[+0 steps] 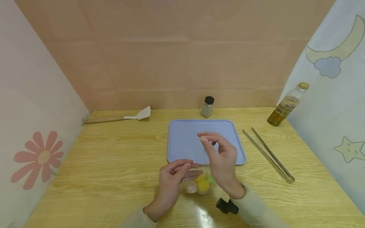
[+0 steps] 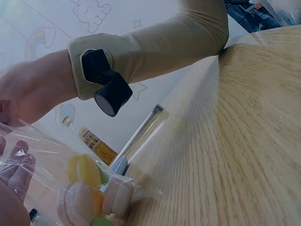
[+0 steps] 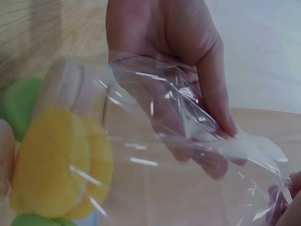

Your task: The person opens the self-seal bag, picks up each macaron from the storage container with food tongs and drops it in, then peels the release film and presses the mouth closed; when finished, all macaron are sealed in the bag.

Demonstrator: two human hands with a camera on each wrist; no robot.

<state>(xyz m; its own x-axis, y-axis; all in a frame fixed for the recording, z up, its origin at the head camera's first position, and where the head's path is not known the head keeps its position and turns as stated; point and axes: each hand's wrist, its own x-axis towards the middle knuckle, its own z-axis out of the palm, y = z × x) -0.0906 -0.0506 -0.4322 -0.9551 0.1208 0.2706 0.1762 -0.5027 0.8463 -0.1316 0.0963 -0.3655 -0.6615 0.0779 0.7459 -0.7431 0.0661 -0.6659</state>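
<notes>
Several macarons point(image 1: 203, 185), yellow, green and pale pink, sit at the bottom of a clear plastic bag point(image 3: 141, 150) low in front of me. My left hand point(image 1: 171, 180) pinches one side of the bag between thumb and fingers; in the right wrist view its other fingers show through the film. Higher up, the fingertips of my right hand point(image 1: 223, 161) pinch the bag's upper edge, partly cut off in its own wrist view. A yellow macaron point(image 3: 51, 160) looms large there. In the left wrist view, a pale pink macaron point(image 2: 77, 205) is near the table surface.
A light blue tray point(image 1: 182, 136) lies just beyond my hands, with a black-capped jar point(image 1: 208, 107) behind it. Metal tongs point(image 1: 271, 156) and an oil bottle point(image 1: 286, 106) are to the right. A wooden-handled spatula point(image 1: 119, 118) lies at the back left.
</notes>
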